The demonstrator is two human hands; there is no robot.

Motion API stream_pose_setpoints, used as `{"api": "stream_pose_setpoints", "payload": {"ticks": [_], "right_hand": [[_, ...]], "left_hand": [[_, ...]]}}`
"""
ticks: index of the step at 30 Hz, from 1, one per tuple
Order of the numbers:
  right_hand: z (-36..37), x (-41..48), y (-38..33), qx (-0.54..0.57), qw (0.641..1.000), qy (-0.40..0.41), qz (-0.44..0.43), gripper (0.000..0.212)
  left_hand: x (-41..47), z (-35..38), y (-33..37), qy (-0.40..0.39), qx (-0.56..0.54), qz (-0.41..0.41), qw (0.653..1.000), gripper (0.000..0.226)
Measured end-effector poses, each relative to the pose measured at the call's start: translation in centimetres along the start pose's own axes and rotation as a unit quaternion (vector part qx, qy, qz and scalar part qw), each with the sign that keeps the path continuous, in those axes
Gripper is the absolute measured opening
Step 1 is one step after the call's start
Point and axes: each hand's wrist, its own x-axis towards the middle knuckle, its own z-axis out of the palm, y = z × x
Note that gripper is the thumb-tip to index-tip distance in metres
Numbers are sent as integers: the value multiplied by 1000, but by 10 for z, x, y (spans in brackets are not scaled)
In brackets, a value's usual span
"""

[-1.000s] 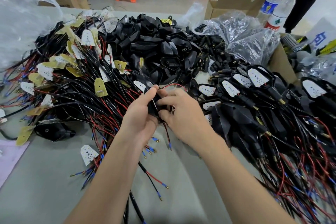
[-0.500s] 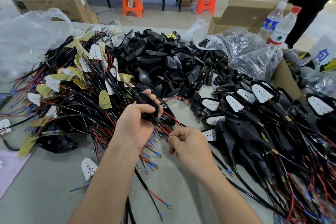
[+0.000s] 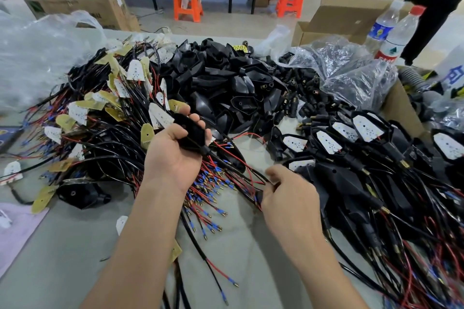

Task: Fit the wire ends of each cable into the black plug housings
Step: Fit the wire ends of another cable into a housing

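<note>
My left hand (image 3: 173, 155) grips a black plug housing (image 3: 191, 134) at the table's middle, palm up, fingers curled over its top. A black cable (image 3: 233, 170) with red wires runs from the housing's lower end down to the right. My right hand (image 3: 288, 194) pinches that cable's wire ends about a hand's width from the housing. Behind lies a heap of empty black housings (image 3: 226, 83). A tangle of loose cables with white and yellow tags (image 3: 100, 118) covers the left.
Fitted housings with white plates (image 3: 351, 138) and trailing cables fill the right side. Clear plastic bags (image 3: 346, 73), two water bottles (image 3: 394, 32) and open cartons (image 3: 339, 17) stand at the back right. A person in black (image 3: 437, 2) stands far right. Bare grey table (image 3: 75, 258) lies near me.
My hands have drawn apart: the left lifted the housing up, the right slid down and right along the cable to its wire ends. The camera tilted up.
</note>
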Motion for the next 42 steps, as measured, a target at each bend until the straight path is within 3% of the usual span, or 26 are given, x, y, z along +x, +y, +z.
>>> {"api": "stream_pose_setpoints", "payload": {"ticks": [2,5,8,11,16,20,25,33,39,42], "right_hand": [[0,-1,-5,32,997,50,-51,36],[10,-2,-24,127,988,-38,-83,50],[25,3,-34,204,971,-119,-38,37],[27,13,-34,223,966,-127,-18,9],[27,13,-35,251,953,-155,-67,36],[39,8,-29,289,948,-116,-66,18],[46,8,-31,384,917,-109,-20,25],[46,9,-35,427,899,-97,12,24],[38,5,-34,474,874,-103,25,31],[38,5,-33,470,875,-108,28,32]], "left_hand": [[-1,0,-4,-5,21,-7,1000,50],[-3,3,-10,-28,48,-14,998,54],[-5,8,-11,-39,72,-24,996,57],[-8,8,-6,-27,49,-29,998,60],[-6,3,6,-6,-8,-18,1000,59],[-6,-1,3,-9,-59,-6,998,58],[-8,-2,1,-14,-57,-7,998,61],[-7,-3,1,-59,143,-47,987,63],[-7,-15,11,-120,75,3,990,54],[-7,-16,14,-138,37,19,990,65]]}}
